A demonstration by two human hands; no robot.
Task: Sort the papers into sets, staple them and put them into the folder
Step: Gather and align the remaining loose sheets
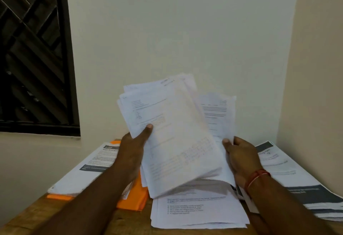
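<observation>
While the left hand [133, 147] grips a thick stack of printed sheets [176, 132] at its lower left edge, thumb pressed on top and fingers hidden beneath, the right hand [241, 156] pinches a thinner batch of sheets [217, 115] just behind and to the right of it. Both bundles are held up above the table [130, 221]. Paper like this is light but limp and slick. The stack is fanned at its top corners, so I judge a grip near the middle of a long edge, with the other hand squaring the sheets, safest against slipping. Below lie three piles: the left pile [83, 171] resting on the orange folder [135, 197], the centre pile [198, 210], and the right pile [300, 190] with a dark banner. That makes two held bundles, three piles and one folder that I can make out; no stapler shows.
</observation>
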